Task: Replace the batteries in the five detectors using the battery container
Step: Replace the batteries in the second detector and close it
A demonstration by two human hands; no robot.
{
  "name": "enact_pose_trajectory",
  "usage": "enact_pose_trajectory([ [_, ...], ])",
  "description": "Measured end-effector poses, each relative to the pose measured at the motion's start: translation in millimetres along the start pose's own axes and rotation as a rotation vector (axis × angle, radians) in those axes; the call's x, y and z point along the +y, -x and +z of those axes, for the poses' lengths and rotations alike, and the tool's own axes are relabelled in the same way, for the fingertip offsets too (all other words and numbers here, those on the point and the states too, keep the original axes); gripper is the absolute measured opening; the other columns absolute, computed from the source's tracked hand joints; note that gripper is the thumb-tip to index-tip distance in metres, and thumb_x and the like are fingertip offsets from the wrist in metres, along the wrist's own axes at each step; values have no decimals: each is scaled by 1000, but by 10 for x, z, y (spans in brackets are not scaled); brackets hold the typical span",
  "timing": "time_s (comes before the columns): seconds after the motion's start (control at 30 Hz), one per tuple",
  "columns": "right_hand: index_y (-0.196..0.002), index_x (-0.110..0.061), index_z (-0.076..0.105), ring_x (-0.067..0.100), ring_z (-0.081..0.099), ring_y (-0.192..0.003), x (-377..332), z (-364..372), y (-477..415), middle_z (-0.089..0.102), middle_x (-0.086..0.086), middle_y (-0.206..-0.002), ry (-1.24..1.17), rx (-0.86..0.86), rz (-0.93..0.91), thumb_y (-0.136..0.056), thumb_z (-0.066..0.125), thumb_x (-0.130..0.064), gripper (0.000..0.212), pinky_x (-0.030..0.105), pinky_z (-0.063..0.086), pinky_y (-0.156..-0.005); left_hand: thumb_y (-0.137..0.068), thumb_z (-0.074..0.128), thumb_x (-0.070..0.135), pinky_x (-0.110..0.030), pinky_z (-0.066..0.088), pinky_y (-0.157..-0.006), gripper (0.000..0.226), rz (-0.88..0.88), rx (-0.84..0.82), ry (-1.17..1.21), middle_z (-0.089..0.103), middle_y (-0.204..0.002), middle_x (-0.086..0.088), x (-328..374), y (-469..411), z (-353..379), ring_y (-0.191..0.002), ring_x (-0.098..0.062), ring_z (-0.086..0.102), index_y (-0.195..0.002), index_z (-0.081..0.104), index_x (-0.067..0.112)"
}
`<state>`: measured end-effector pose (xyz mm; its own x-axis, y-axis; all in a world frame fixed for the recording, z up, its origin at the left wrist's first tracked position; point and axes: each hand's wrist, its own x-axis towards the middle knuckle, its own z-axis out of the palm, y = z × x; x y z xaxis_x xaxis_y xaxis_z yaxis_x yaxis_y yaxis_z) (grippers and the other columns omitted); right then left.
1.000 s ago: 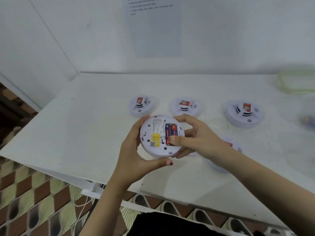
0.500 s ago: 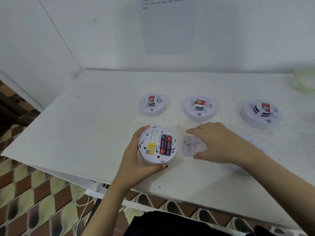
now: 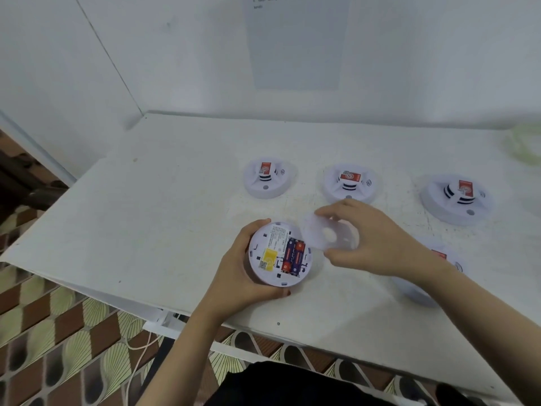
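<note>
My left hand (image 3: 234, 276) grips a round white detector (image 3: 279, 253) turned back-side up near the table's front edge. Two red and blue batteries (image 3: 293, 257) lie side by side in its open compartment, beside a yellow label. My right hand (image 3: 377, 238) pinches the detector's round white back cover (image 3: 328, 234), held tilted just right of the detector. Three more detectors stand in a row behind: left (image 3: 268, 178), middle (image 3: 350, 183) and right (image 3: 456, 199). Another detector (image 3: 430, 276) lies partly hidden under my right forearm.
The white table (image 3: 164, 218) meets a white wall at the back, with a paper sheet (image 3: 295, 42) taped above. A blurred green-rimmed container (image 3: 524, 143) sits at the far right edge. Patterned floor tiles and a cable (image 3: 131, 367) show below the table's front edge.
A second ago both hands were on the detector with my right thumb at the batteries. My right hand then went to the cover on the table and has now lifted it beside the detector.
</note>
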<state>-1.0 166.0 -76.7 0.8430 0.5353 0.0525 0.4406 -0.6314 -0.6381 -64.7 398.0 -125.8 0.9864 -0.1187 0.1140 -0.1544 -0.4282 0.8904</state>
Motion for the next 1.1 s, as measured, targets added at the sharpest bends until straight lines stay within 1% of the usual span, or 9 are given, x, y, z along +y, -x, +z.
enact_pose_trajectory([
  [0.13, -127, -25, 54, -3, 47, -103, -137, 166, -38, 51, -15, -112, -15, -46, -118, -68, 70, -34, 61, 7, 33, -90, -48, 88, 34, -16, 48, -91, 95, -10, 8, -4, 53, -124, 23, -18, -9, -3, -117, -3, 53, -132, 42, 31],
  [0.27, -127, -23, 54, 10, 48, -102, -227, 361, -77, 51, -8, -114, 88, 15, -159, -68, 68, -40, 62, 22, 36, -90, -46, 96, 19, -3, 41, -85, 100, -56, 47, -10, 53, -120, 38, -10, -7, 30, -112, 12, 53, -126, 42, 44],
  [0.5, -120, -20, 59, 13, 47, -94, -292, 517, -113, 56, -3, -106, 184, 109, -177, -66, 64, -45, 60, 24, 26, -84, -45, 96, 17, 3, 37, -81, 106, -87, 89, -87, 46, -108, 56, -40, -8, 56, -106, 26, 47, -121, 34, 55],
  [0.63, -124, -24, 57, 7, 41, -98, -269, 551, -105, 54, -5, -109, 163, 97, -158, -67, 57, -53, 64, 20, 21, -84, -43, 96, 22, 3, 36, -81, 108, -75, 96, -107, 50, -111, 50, -35, 11, 54, -108, 23, 47, -129, 37, 49],
  [0.73, -129, -32, 53, 14, 41, -113, -252, 568, -67, 48, -3, -125, 143, 103, -123, -69, 58, -56, 65, 23, 22, -93, -44, 95, 22, 3, 36, -81, 109, -75, 102, -99, 52, -109, 48, -37, 27, 46, -108, 25, 45, -132, 35, 45],
  [0.8, -133, -40, 47, 20, 27, -132, -266, 565, -50, 30, 1, -147, 90, 75, -60, -72, 67, -51, 65, 27, 18, -103, -45, 95, 22, 3, 36, -81, 109, -77, 105, -94, 52, -111, 43, -36, 43, 43, -108, 26, 45, -135, 36, 41],
  [0.87, -134, -48, 40, 14, 13, -141, -265, 562, -39, 10, -3, -157, 13, 1, 0, -75, 71, -45, 67, 29, 16, -109, -45, 95, 21, 2, 37, -81, 109, -80, 108, -81, 53, -110, 44, -35, 68, 41, -108, 25, 46, -135, 37, 39],
  [0.97, -133, -53, 36, 12, 21, -141, -238, 571, -36, 15, -7, -156, -76, -57, 1, -79, 70, -39, 66, 22, 23, -104, -52, 93, 15, 1, 39, -80, 100, -80, 110, -63, 53, -111, 46, -25, 113, 23, -107, 20, 50, -133, 41, 38],
  [1.1, -131, -54, 38, 9, 24, -138, -202, 570, -35, 21, -10, -154, -96, -67, -37, -80, 71, -35, 64, 21, 26, -103, -52, 93, 13, -3, 42, -80, 88, -83, 112, -16, 58, -120, 27, -16, 137, -11, -110, 11, 53, -126, 47, 31],
])
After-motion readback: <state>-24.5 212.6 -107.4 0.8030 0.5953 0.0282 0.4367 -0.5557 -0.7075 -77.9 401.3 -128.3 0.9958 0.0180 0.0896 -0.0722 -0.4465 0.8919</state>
